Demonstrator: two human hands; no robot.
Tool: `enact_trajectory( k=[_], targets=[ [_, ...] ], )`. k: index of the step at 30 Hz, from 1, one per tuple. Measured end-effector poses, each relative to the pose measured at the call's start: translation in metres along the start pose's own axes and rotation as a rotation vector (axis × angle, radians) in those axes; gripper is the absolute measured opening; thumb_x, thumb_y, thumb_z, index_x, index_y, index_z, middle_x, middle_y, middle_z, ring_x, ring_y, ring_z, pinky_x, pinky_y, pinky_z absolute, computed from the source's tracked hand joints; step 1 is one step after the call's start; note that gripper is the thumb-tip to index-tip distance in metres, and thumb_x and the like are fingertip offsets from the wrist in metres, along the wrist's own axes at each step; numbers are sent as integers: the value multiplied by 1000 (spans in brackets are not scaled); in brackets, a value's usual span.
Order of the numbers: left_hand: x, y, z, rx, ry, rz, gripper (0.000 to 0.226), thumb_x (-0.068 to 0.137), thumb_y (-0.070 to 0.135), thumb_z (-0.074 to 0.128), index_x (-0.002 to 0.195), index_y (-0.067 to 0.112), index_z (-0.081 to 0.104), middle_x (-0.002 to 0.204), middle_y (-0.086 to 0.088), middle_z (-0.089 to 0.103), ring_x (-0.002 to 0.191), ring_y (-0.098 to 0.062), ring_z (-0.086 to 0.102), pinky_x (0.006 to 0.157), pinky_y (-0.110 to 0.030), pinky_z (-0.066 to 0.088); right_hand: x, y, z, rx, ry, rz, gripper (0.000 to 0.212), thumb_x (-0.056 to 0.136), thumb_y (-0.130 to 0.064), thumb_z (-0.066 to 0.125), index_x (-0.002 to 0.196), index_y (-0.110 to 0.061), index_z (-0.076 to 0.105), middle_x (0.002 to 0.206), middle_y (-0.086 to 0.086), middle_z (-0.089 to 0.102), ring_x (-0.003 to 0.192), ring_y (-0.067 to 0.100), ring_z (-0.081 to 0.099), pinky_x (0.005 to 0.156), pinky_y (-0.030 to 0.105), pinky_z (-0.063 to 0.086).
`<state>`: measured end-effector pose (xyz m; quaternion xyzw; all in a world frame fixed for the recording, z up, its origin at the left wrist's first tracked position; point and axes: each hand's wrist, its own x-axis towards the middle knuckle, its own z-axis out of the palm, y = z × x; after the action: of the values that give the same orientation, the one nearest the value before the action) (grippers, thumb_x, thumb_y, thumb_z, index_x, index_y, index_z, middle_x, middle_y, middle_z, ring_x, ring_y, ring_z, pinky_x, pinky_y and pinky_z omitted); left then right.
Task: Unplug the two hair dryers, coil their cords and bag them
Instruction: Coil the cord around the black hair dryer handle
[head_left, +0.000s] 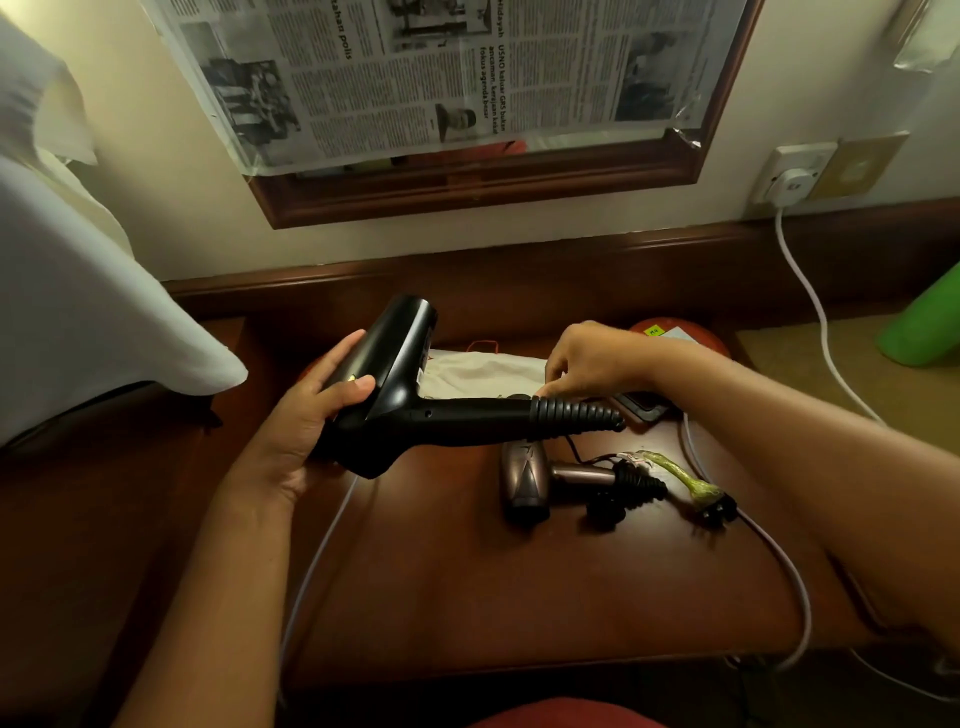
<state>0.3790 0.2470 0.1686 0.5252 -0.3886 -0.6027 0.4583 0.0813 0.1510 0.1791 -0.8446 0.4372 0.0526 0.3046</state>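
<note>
I'm looking down into what reads as a bedroom or hotel-style room. A dark wooden desk (467, 571) stands against a cream wall, with a wood-framed mirror (467, 192) above it covered in newspaper (415, 78). On the far right a wall socket (795, 174) holds a white plug. White cloth (78, 291) drapes at the left, and beige carpet (810, 374) shows at the right.

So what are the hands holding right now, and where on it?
The left hand grips the black hair dryer round its barrel. The right hand has its fingers at the ribbed cord end of the handle; whether they pinch it cannot be told.
</note>
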Motion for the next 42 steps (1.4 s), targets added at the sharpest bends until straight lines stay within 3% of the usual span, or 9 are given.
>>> enact_trajectory(
  k=[6, 12, 16, 22, 26, 30, 36, 40, 42],
  targets=[
    [-5, 0, 1, 57, 2, -5, 80, 55, 35, 80, 131, 45, 53, 131, 0, 58, 106, -22, 67, 81, -32, 56, -12, -13, -21, 70, -1, -146, 16, 87, -34, 67, 80, -21, 72, 77, -4, 67, 72, 9, 60, 63, 19, 45],
    [-4, 3, 16, 124, 73, 53, 63, 81, 16, 66, 136, 41, 48, 120, 6, 57, 92, -15, 70, 72, -28, 58, -18, -21, -22, 40, 52, -166, 9, 87, -24, 67, 90, -19, 74, 86, -9, 67, 81, 6, 60, 69, 16, 46],
    [-5, 2, 22, 245, 119, 90, 59, 87, 16, 62, 137, 40, 44, 126, 4, 52, 97, -16, 64, 67, -23, 55, -28, -29, -23, -81, 100, -163, 14, 88, -24, 66, 97, -18, 74, 90, -11, 67, 85, 6, 60, 77, 23, 48],
    [-6, 0, 33, 216, 194, 122, 61, 83, 20, 69, 137, 38, 46, 126, 3, 54, 105, -19, 63, 77, -28, 56, -45, -46, -19, -401, 120, -157, 21, 93, -27, 57, 110, -22, 69, 104, -8, 65, 96, 14, 59, 82, 32, 51],
    [-7, 1, 34, 209, 299, 174, 61, 81, 18, 72, 135, 37, 51, 115, 9, 59, 103, -18, 64, 81, -30, 55, -53, -58, -5, -575, 99, -128, 16, 93, -25, 47, 96, -19, 61, 85, -4, 54, 82, 19, 57, 69, 31, 52],
    [-7, 2, 35, 288, 380, 256, 63, 80, 18, 74, 137, 32, 50, 127, 3, 57, 107, -12, 60, 93, -33, 52, -61, -69, 8, -397, 115, 14, 6, 90, -17, 46, 85, -20, 50, 77, -4, 46, 74, 20, 52, 62, 30, 42],
    [-7, 0, 39, 359, 448, 343, 65, 78, 20, 77, 137, 30, 51, 131, 8, 55, 119, -12, 54, 102, -39, 47, -58, -66, 40, -133, 222, 200, 17, 89, -8, 45, 102, -11, 56, 84, 2, 52, 72, 21, 51, 46, 20, 28],
    [-9, -4, 43, 357, 466, 375, 64, 78, 21, 78, 135, 34, 52, 129, 11, 57, 119, -10, 55, 101, -39, 48, -56, -57, 58, 151, 282, 273, 16, 91, -12, 46, 104, -14, 55, 89, 8, 62, 74, 25, 61, 57, 33, 51],
    [-9, -5, 46, 299, 485, 375, 64, 78, 20, 78, 134, 36, 52, 127, 11, 57, 117, -13, 57, 98, -40, 50, -55, -54, 64, 450, 339, 311, 9, 93, -16, 50, 98, -13, 58, 84, 11, 67, 58, 22, 63, 53, 32, 52]
  ],
)
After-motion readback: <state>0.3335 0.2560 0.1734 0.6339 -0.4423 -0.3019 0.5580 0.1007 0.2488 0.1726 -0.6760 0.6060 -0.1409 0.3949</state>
